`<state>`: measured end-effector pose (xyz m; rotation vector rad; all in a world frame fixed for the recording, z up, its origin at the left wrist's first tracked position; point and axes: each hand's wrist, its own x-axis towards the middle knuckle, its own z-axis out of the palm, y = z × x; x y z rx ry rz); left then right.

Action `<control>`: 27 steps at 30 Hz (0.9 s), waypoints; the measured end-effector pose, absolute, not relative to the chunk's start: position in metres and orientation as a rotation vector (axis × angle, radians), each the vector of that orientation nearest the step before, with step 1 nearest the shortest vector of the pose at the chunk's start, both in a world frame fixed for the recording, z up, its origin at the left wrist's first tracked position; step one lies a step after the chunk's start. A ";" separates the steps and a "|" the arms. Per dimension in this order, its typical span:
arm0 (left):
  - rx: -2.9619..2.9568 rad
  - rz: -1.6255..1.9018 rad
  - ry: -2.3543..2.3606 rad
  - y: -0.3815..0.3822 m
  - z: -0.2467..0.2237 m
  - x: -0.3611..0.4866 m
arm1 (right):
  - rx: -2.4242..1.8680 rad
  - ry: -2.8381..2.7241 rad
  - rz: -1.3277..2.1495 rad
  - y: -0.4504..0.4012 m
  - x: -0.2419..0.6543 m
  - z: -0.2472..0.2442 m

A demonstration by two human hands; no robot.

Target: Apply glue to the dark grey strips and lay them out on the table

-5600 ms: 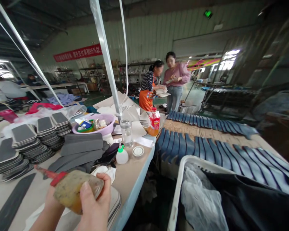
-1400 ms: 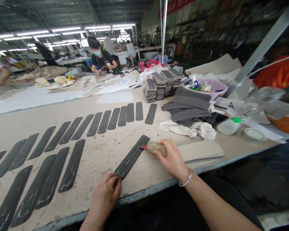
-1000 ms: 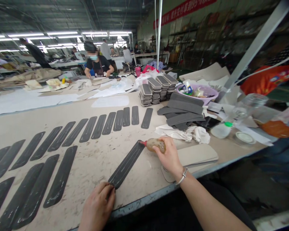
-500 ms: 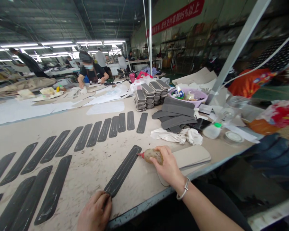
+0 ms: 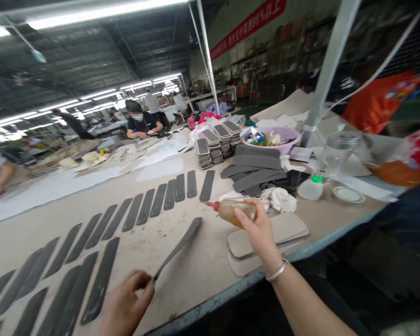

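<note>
My left hand [image 5: 128,301] pinches the near end of a dark grey strip [image 5: 178,245], which is tilted up on edge above the table. In my right hand [image 5: 261,231] is a squeeze bottle [image 5: 234,212] of brownish liquid, its red nozzle pointing left, apart from the strip. Rows of dark strips with glossy lines, such as this strip [image 5: 101,280], lie to the left and beyond. Beside the right hand, beige rounded pieces [image 5: 287,227] are stacked near the table edge.
Dark grey pieces [image 5: 257,161] lie in a pile behind a white cloth [image 5: 283,199]. Farther back are stacked pads [image 5: 203,154] and a purple basket [image 5: 285,148]. At right stand a green-capped bottle [image 5: 311,189] and clear jar [image 5: 339,154]. A masked person [image 5: 142,122] works across the table.
My left hand has raised the strip from the table and turned it on edge. The bottle in my right hand has lifted away from the strip. The view has tilted.
</note>
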<state>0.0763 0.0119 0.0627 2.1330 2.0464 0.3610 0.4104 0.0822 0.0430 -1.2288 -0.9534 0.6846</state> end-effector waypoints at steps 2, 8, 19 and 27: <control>2.151 0.366 2.149 0.026 0.093 0.076 | -1.239 -0.919 0.681 0.084 0.415 0.040; 2.229 0.341 2.623 0.043 0.162 0.054 | -1.240 -0.915 0.678 0.086 0.417 0.037; 1.979 -0.411 2.688 -0.036 0.063 0.041 | -1.269 -0.918 0.687 0.083 0.411 0.040; 1.767 -0.338 2.661 -0.025 0.038 0.027 | -1.346 -0.941 0.675 0.079 0.405 0.043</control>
